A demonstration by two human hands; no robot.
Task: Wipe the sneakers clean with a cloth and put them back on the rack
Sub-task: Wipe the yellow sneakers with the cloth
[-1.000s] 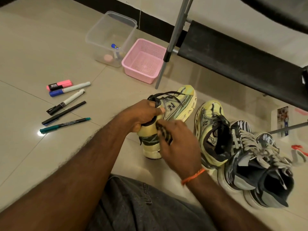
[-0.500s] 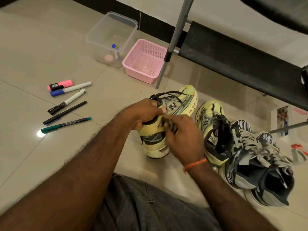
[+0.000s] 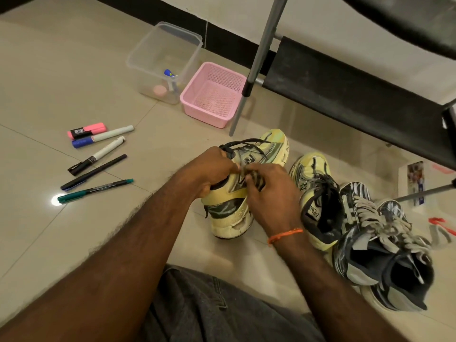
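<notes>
- Head view: the left hand [image 3: 212, 169] grips the collar of a yellow sneaker [image 3: 244, 183], fingers curled into its opening, holding it tipped on its side on the floor just in front of the rack [image 3: 357, 95]
- the right hand [image 3: 271, 196] pinches a dark striped cloth [image 3: 254, 180] against that sneaker's side panel; wiping looks under way, not finished
- the second yellow sneaker [image 3: 315, 201] lies just right of the held one; two dark sneakers [image 3: 385, 243] sit beyond it, away from the rack's post
- judging by this, no shoe is back on the rack; three await wiping or shelving, though whether any is already clean I cannot tell
</notes>
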